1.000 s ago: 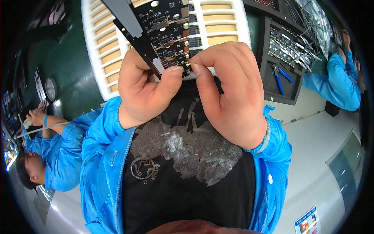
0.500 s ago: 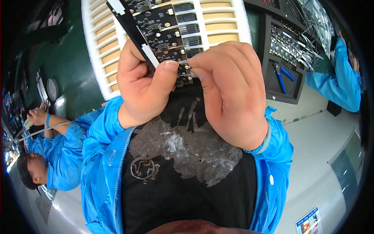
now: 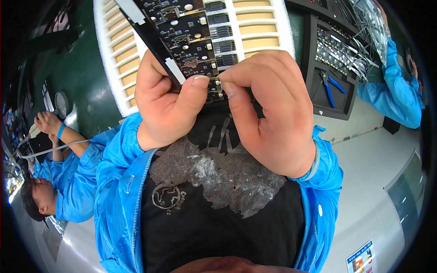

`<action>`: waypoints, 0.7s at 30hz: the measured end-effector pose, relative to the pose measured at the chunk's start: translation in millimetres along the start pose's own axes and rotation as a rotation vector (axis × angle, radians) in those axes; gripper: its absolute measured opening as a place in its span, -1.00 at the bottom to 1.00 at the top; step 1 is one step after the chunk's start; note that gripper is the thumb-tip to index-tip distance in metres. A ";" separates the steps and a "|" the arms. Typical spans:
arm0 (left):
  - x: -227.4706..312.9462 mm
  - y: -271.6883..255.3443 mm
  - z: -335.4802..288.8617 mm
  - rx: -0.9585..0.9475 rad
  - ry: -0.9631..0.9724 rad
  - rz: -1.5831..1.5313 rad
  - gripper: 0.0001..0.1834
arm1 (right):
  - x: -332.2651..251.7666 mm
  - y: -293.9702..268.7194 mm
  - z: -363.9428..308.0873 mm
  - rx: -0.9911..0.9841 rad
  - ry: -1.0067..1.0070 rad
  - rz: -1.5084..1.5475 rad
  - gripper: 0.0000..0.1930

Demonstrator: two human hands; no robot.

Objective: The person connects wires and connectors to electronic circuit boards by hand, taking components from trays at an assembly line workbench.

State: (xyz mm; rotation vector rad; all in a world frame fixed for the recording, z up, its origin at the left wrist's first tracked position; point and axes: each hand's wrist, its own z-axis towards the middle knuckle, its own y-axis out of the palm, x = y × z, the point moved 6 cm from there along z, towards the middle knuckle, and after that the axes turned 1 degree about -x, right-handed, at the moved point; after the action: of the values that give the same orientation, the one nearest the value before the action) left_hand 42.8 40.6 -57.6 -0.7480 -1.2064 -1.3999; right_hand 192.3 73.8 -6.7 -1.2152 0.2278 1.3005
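A black circuit board panel point(image 3: 193, 48), made of several joined small boards with metal and white parts, tilts up in front of my chest. My left hand point(image 3: 166, 107) is closed on its lower left part, thumb on the face and fingers behind. At the panel's right edge, beside a small connector, my right hand point(image 3: 277, 109) pinches thumb and forefinger together. Whatever lies between those fingertips is too small to make out. Behind the panel stands a white slotted foam tray point(image 3: 283, 27), with several black pronged parts point(image 3: 223, 32) showing along the panel's right edge.
To the right, a black tray point(image 3: 314, 98) holds blue-handled cutters point(image 3: 328, 91) and a heap of small boards and strips point(image 3: 339, 52). A blue-sleeved person point(image 3: 75, 186) works on the left. Another blue sleeve point(image 3: 396, 88) reaches in at the far right.
The panel has tilted and slid slightly left in my left hand's grip. My right hand stays at its edge, with its thumb a little lower and more bent.
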 end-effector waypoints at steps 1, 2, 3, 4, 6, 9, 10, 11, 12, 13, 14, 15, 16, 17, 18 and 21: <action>-1.1 -2.8 -0.2 0.000 -0.001 -0.001 -0.72 | 0.5 0.8 0.1 -0.002 0.001 0.007 -0.80; -2.6 -5.1 -0.4 -0.030 0.003 0.003 -0.73 | 0.9 1.1 0.2 -0.002 0.002 0.007 -0.80; -3.7 -5.9 -1.4 -0.060 0.006 0.007 -0.73 | 1.4 2.2 -0.4 -0.007 0.009 0.009 -0.80; -3.4 -5.8 -1.1 -0.061 0.004 0.006 -0.73 | 2.1 3.0 -0.9 -0.011 0.015 0.012 -0.80; -4.2 -4.8 0.1 -0.051 -0.029 0.003 -0.75 | 3.3 4.7 -2.5 -0.007 0.025 0.022 -0.80; -6.6 -6.0 -1.2 -0.055 -0.041 0.030 -0.74 | 2.5 4.5 -2.2 -0.015 0.022 0.022 -0.80; -6.7 -5.3 -1.3 -0.058 -0.041 0.030 -0.74 | 1.1 4.8 -1.6 -0.029 0.007 0.012 -0.81; -7.1 -5.4 -0.9 -0.046 -0.051 0.028 -0.72 | 2.0 5.5 -1.1 -0.026 0.007 0.010 -0.81; -6.9 -4.9 -0.6 -0.035 -0.058 0.025 -0.70 | 2.8 5.5 -0.7 -0.006 -0.001 0.012 -0.81; -4.8 -3.8 -1.8 -0.038 -0.053 0.022 -0.70 | 2.8 4.8 -0.5 0.015 -0.011 0.012 -0.81; -4.0 -4.5 -4.9 -0.024 -0.088 0.026 -0.69 | 0.4 3.8 -1.0 0.018 -0.017 0.006 -0.81; -5.1 -5.2 -4.3 -0.008 -0.111 0.028 -0.68 | 1.7 4.6 0.6 -0.024 0.017 0.020 -0.81; -3.2 -5.6 -2.5 -0.010 -0.090 0.023 -0.68 | 3.1 5.5 1.9 -0.067 0.049 0.032 -0.80; -5.4 -5.4 -1.1 -0.037 -0.143 0.016 -0.71 | 6.2 4.9 1.5 -0.082 0.075 0.065 -0.81; -6.9 -6.6 -1.4 -0.060 -0.194 0.015 -0.74 | 5.6 3.1 1.4 -0.080 0.052 0.059 -0.81; -9.0 -6.3 0.5 -0.156 -0.300 0.050 -0.84 | 16.4 3.3 -0.2 -0.198 0.196 0.255 -0.85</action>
State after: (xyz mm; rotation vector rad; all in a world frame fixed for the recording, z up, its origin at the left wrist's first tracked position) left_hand 38.6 43.2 -67.3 -1.1213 -1.3058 -1.3851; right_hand 195.2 82.9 -20.4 -1.5228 0.4135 1.4493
